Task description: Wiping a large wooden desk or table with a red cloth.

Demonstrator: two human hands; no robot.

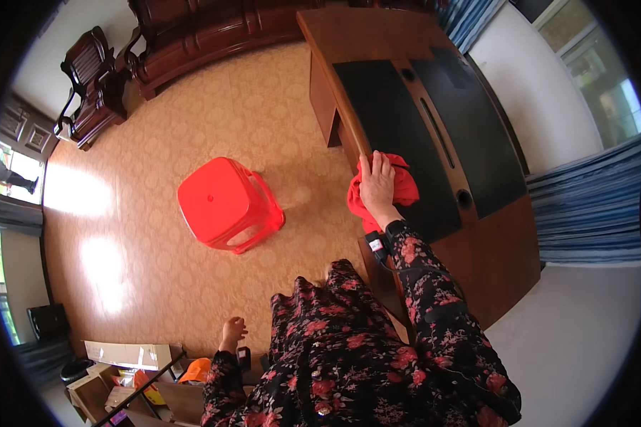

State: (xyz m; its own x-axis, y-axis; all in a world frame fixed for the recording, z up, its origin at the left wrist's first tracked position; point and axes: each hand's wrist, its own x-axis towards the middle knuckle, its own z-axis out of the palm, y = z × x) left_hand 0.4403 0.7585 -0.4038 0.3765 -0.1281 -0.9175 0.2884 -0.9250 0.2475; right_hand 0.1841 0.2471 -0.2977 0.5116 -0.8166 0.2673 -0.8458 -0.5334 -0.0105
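Note:
My right hand (376, 184) presses a red cloth (406, 184) against the near edge of a wooden desk (491, 261) with black inset panels. Part of the cloth lies on a black panel, and part hangs over the desk's edge. Away from the desk, my left hand (234, 332) hangs low at my side with its fingers loosely curled and nothing seen in it. A red plastic stool (213, 200) stands on the patterned floor, left of the desk and touched by neither hand.
A dark wooden armchair (88, 80) and a long wooden bench (213, 40) stand along the far side. Cardboard boxes (88, 395) and an orange item (196, 370) are at the lower left. Blue curtains (587, 208) hang beyond the desk. A person (13, 175) is outside the doorway.

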